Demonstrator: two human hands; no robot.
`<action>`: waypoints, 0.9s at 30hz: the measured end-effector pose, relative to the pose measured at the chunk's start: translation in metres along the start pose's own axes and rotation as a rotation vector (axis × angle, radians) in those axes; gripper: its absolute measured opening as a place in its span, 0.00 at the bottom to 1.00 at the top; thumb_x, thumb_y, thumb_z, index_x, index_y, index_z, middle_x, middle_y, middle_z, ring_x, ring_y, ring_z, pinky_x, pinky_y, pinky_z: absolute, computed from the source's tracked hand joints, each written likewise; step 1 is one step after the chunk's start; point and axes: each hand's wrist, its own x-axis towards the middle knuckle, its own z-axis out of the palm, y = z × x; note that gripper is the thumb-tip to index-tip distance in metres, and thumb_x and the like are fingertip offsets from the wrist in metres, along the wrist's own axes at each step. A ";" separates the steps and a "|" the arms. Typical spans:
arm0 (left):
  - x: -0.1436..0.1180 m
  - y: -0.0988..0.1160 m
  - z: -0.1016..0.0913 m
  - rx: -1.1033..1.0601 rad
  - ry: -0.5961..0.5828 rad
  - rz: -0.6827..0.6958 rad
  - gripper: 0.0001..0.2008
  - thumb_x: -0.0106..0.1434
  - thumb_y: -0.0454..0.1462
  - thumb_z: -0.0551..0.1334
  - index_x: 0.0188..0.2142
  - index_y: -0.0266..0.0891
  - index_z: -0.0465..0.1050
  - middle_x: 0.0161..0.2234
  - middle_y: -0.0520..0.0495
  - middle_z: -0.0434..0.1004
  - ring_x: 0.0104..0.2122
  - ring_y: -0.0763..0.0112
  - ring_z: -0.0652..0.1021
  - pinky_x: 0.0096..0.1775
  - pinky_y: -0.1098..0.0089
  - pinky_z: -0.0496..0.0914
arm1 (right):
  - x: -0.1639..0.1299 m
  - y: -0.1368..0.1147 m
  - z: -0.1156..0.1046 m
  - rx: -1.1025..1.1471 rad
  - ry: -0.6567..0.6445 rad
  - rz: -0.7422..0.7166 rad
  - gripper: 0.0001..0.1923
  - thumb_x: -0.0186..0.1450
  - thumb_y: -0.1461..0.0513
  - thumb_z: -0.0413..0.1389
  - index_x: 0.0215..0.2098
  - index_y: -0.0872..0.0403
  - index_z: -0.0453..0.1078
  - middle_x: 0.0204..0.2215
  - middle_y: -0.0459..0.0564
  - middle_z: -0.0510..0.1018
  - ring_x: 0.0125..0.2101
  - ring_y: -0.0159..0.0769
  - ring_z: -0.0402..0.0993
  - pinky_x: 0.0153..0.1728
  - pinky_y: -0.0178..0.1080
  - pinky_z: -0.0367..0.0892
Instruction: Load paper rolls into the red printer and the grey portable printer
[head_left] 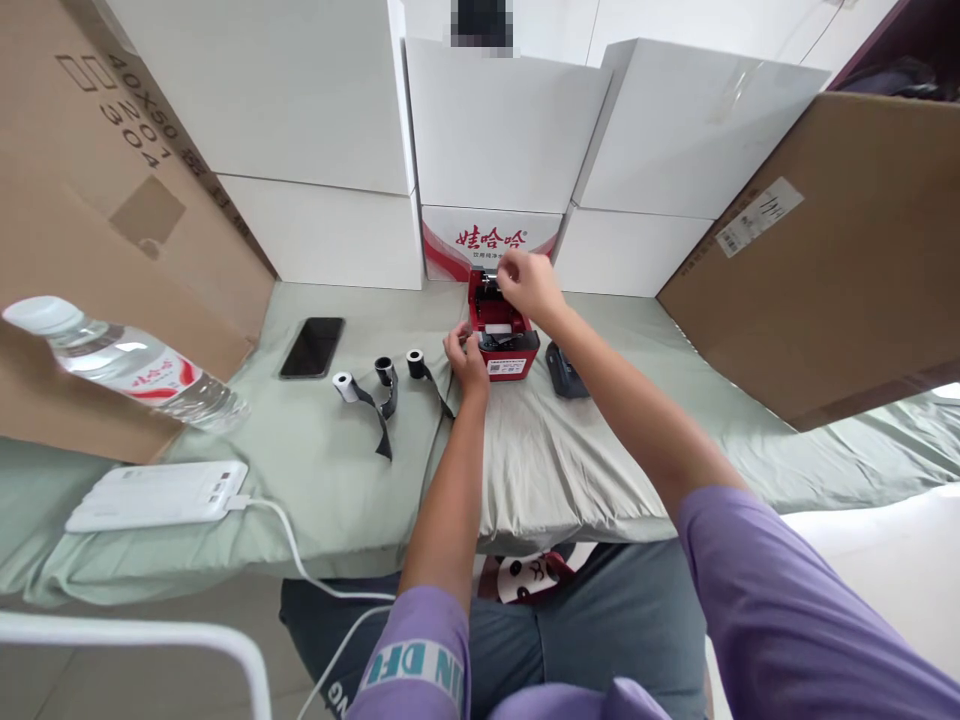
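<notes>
A small red machine (516,368), which looks like a label printer, stands on the cloth with its top raised and a white roll inside. My left hand (468,358) grips its front left corner, fingers bent around the edge. Above the opened part, my right hand (531,286) is closed in a pinch beside a shiny metal rod (491,282) at the raised lid. What those fingertips hold is hidden. Left of the machine are three small rolls with loose dark tape: a white-ended roll (345,386), a dark roll (384,366) and another black roll (415,362).
A black phone (313,348), a water bottle (142,365) and a white power bank (161,496) with a cable lie at left. A dark object (564,370) sits right of the machine. White boxes (495,130) line the back; cardboard boxes (832,250) flank both sides.
</notes>
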 end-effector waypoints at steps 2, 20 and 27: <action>-0.005 0.010 -0.009 0.101 -0.076 0.199 0.23 0.58 0.35 0.56 0.53 0.42 0.75 0.53 0.41 0.72 0.56 0.59 0.72 0.61 0.61 0.65 | 0.011 0.006 -0.006 -0.033 0.023 0.009 0.15 0.71 0.62 0.50 0.50 0.56 0.75 0.49 0.60 0.80 0.53 0.53 0.71 0.56 0.50 0.64; -0.017 0.029 -0.022 0.313 -0.249 0.515 0.17 0.66 0.43 0.58 0.46 0.45 0.84 0.60 0.41 0.70 0.59 0.52 0.69 0.63 0.55 0.61 | -0.034 0.035 0.007 0.067 -0.221 -0.021 0.06 0.63 0.59 0.62 0.33 0.54 0.79 0.38 0.53 0.80 0.39 0.42 0.74 0.46 0.41 0.66; -0.016 0.026 -0.020 0.426 -0.198 0.469 0.22 0.70 0.41 0.52 0.57 0.41 0.77 0.58 0.41 0.77 0.60 0.54 0.70 0.65 0.57 0.58 | -0.061 0.034 0.006 0.292 -0.151 0.073 0.27 0.72 0.45 0.53 0.29 0.55 0.79 0.33 0.55 0.83 0.40 0.43 0.78 0.45 0.39 0.65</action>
